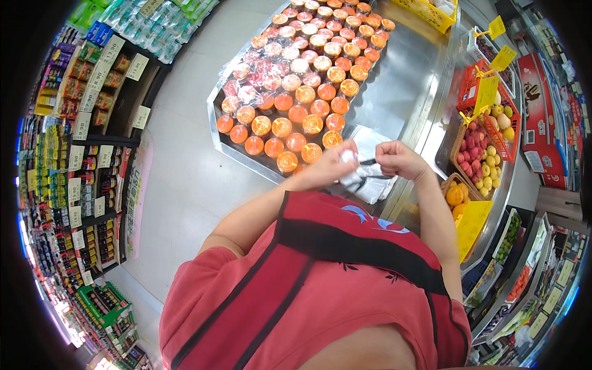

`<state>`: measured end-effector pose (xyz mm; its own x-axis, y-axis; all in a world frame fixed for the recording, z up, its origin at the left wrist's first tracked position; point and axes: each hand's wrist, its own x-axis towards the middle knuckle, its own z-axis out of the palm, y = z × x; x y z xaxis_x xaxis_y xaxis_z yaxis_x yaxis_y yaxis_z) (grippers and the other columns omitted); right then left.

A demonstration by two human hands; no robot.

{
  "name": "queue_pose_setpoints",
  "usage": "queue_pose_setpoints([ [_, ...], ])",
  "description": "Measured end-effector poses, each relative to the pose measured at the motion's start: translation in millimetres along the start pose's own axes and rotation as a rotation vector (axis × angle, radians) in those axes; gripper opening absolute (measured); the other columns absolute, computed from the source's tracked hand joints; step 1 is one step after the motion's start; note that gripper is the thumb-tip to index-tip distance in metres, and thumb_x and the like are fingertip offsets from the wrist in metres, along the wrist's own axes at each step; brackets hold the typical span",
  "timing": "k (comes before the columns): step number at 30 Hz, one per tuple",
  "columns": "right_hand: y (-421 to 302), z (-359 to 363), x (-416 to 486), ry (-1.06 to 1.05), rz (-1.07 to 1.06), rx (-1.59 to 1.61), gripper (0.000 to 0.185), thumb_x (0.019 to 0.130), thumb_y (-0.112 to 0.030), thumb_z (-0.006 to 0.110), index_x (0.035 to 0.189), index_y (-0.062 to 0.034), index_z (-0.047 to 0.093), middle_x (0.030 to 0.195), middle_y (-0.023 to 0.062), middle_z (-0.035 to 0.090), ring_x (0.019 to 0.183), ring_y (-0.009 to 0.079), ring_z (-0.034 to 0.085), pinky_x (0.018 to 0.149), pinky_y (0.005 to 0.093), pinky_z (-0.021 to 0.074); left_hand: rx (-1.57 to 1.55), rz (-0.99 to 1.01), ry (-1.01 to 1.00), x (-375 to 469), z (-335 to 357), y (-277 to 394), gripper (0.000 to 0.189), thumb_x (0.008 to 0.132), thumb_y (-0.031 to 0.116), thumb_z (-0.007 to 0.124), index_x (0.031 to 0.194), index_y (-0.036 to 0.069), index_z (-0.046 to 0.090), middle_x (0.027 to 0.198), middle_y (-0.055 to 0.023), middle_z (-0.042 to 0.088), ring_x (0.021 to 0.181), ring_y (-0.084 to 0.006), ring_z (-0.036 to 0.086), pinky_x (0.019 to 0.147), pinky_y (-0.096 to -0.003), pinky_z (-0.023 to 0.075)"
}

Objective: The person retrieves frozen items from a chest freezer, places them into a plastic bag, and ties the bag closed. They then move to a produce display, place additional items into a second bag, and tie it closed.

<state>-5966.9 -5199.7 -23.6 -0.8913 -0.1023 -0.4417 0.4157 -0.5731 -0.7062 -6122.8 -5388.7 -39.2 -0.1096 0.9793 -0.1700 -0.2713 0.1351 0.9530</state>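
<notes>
My left hand (340, 161) is closed around a bunched white plastic bag (350, 167), near the front edge of a metal counter. Just to its right, my right hand (396, 159) is a fist gripping the end of a thin black strap (369, 162) that runs between the hands. Beneath both hands lies a stack of flat white plastic bags (374, 190) with dark stripes. Many jars with orange lids (281, 126) stand in rows left of and beyond my hands, some under clear plastic wrap (259, 69).
The counter's metal rim (245, 163) borders the jars. At right stand a basket of red and yellow fruit (455, 150), a basket of orange fruit (445, 185) and yellow signs (472, 226). Shelves with price tags (81, 126) line the left; a yellow crate (432, 17) is at the far end.
</notes>
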Motion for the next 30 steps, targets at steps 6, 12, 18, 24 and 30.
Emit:
queue_pose_setpoints([
  [6,-2,20,15,0.193,-0.433,0.298,0.01,0.096,-0.013,0.053,0.099,-0.0056,0.059,0.074,0.0005,0.052,0.076,0.0134,0.055,0.08,0.0381,0.0482,-0.513,-0.085,0.266,13,-8,-1,0.019,0.087,0.009,0.063,0.102,0.014,0.054,0.083,0.0032,0.057,0.074,-0.0087,0.057,0.059,-0.0229,0.046],
  [12,14,29,55,0.067,-0.525,0.611,0.011,0.099,-0.016,0.049,0.104,-0.0084,0.055,0.066,-0.0037,0.041,0.058,0.0082,0.041,0.056,0.0202,0.0353,-0.558,-0.166,0.214,24,-29,4,0.012,0.087,0.014,0.056,0.096,0.008,0.052,0.083,-0.0007,0.057,0.071,-0.0101,0.053,0.064,-0.0262,0.0438],
  [18,-9,-32,25,0.353,-0.074,-0.529,0.021,0.087,-0.021,0.066,0.079,-0.0017,0.065,0.064,-0.0024,0.054,0.059,0.0017,0.043,0.05,0.0199,0.0317,-0.427,-0.363,0.06,2,-19,4,0.01,0.085,0.012,0.057,0.09,0.011,0.049,0.072,0.0001,0.052,0.057,-0.0055,0.045,0.041,-0.0206,0.0287],
  [24,-16,-107,-14,0.699,-0.093,-1.241,0.019,0.083,-0.018,0.066,0.081,0.0009,0.065,0.07,0.0046,0.063,0.068,0.0117,0.054,0.063,0.0298,0.0441,-0.188,-0.308,0.039,-33,-62,-5,0.021,0.081,0.015,0.064,0.098,0.011,0.052,0.075,-0.0003,0.051,0.061,-0.0087,0.052,0.043,-0.0218,0.037],
  [30,13,-153,-53,0.91,-0.062,-1.009,0.023,0.088,-0.021,0.063,0.097,-0.0003,0.067,0.083,0.0062,0.068,0.08,0.0137,0.06,0.074,0.0287,0.0473,-0.271,-0.214,0.499,-47,-142,-12,0.013,0.089,0.014,0.056,0.099,0.013,0.048,0.077,-0.0009,0.053,0.058,-0.0071,0.048,0.04,-0.0215,0.0288],
])
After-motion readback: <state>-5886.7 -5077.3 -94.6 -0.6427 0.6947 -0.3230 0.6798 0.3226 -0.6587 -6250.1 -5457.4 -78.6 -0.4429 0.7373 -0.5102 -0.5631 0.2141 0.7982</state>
